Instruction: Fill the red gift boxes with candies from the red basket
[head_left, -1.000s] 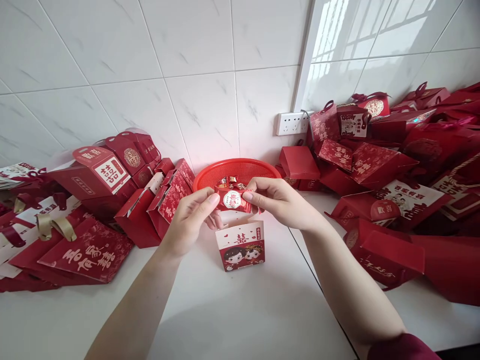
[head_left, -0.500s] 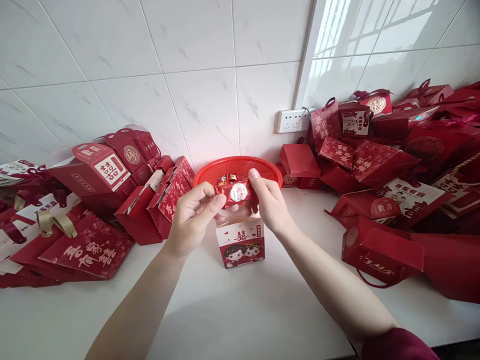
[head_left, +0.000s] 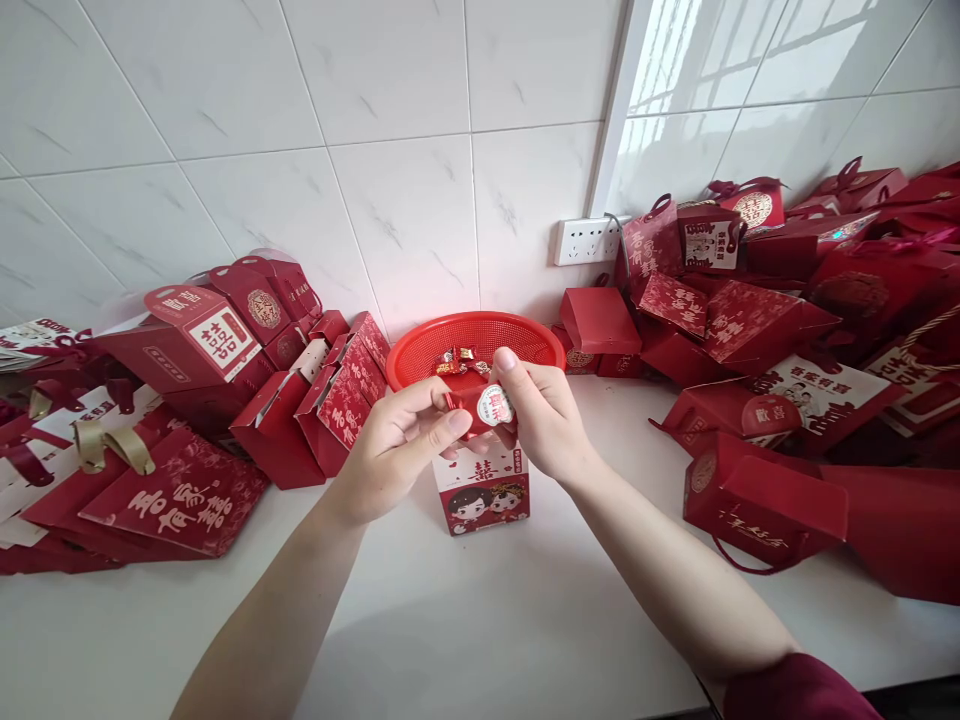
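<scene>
Between my two hands is a small red wrapped candy (head_left: 491,405) with a round white label. My left hand (head_left: 401,440) pinches its left end with thumb and fingers, while my right hand (head_left: 544,415) grips the right end, thumb on top. Just below them a red and white gift box (head_left: 487,500), printed with two cartoon faces, stands upright on the white table; my hands hide its top. Behind my hands sits a red plastic basket (head_left: 517,328) with a few wrapped candies (head_left: 459,362) in it.
Several red gift boxes (head_left: 202,340) and flat-lying bags (head_left: 172,490) crowd the left side. A larger heap of red boxes (head_left: 765,500) covers the right. A tiled wall (head_left: 405,230) with a power socket (head_left: 589,243) closes off the back.
My hands have come a little lower and closer together. The candy between them has tilted, its right end now more covered by my right hand, and more of the basket's candies show.
</scene>
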